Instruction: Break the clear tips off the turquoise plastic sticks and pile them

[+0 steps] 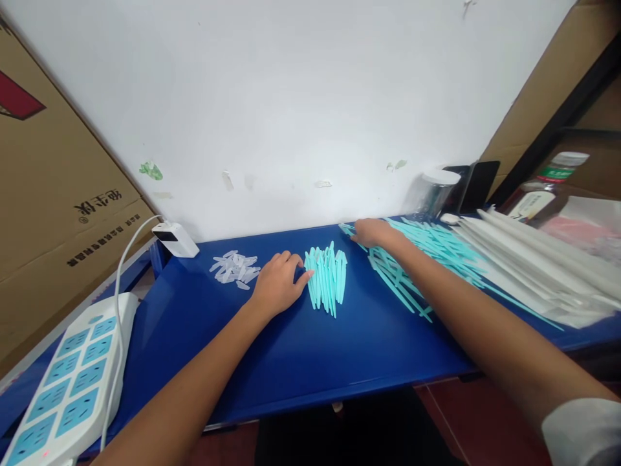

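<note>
My left hand [279,279] rests on the table at the left edge of a small heap of slim turquoise plastic sticks [327,278]. Its thumb and forefinger are apart, with the thumb tip against the outermost sticks, which lie roughly side by side. Farther right, my right hand [371,233] reaches to the back left of a larger, loose pile of the same sticks [431,246]. Its fingers are closed around turquoise sticks that poke out at the left; how many is hidden. Left of my left hand lie small translucent, pointed plastic pieces [235,268] in a scattered heap.
The blue table [291,362] meets a white wall. At left are a white power strip [77,382], a white charger [175,239] with a cable, and a cardboard box [63,194]. White sheets [528,265], a lidded jar [436,194] and a bottle [543,184] stand right.
</note>
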`<state>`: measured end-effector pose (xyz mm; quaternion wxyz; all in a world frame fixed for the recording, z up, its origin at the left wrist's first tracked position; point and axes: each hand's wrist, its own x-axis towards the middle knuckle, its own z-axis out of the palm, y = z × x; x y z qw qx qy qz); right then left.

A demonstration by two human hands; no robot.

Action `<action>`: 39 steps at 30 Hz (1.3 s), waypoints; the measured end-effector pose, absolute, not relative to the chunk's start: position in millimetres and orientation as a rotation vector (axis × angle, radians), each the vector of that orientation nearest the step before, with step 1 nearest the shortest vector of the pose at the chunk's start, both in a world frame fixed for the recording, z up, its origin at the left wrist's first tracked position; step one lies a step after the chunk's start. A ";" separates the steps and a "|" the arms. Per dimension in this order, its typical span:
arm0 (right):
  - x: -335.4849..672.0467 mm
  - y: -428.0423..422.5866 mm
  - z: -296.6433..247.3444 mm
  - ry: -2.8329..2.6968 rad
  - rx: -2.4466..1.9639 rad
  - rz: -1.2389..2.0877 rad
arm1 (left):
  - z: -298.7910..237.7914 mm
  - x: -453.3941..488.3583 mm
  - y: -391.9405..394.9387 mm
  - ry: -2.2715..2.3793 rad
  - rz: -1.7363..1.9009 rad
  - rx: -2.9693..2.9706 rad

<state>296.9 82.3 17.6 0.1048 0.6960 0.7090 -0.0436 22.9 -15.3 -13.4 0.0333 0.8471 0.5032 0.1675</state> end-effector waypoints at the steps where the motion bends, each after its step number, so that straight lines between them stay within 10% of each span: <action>1: 299.9 80.6 17.8 2.108 2.025 -0.131 | -13.2 22.9 -15.2 1.545 0.516 2.601; 17: 336.7 37.5 54.6 2.573 2.174 0.164 | -11.1 20.3 -13.1 1.452 0.697 2.473; 24: 273.0 -15.2 71.6 3.069 2.232 -0.071 | 7.6 39.7 -35.7 1.076 1.067 2.205; 39: 268.0 -2.6 57.2 3.634 2.376 -0.829 | -9.6 55.5 -45.8 0.813 0.715 1.717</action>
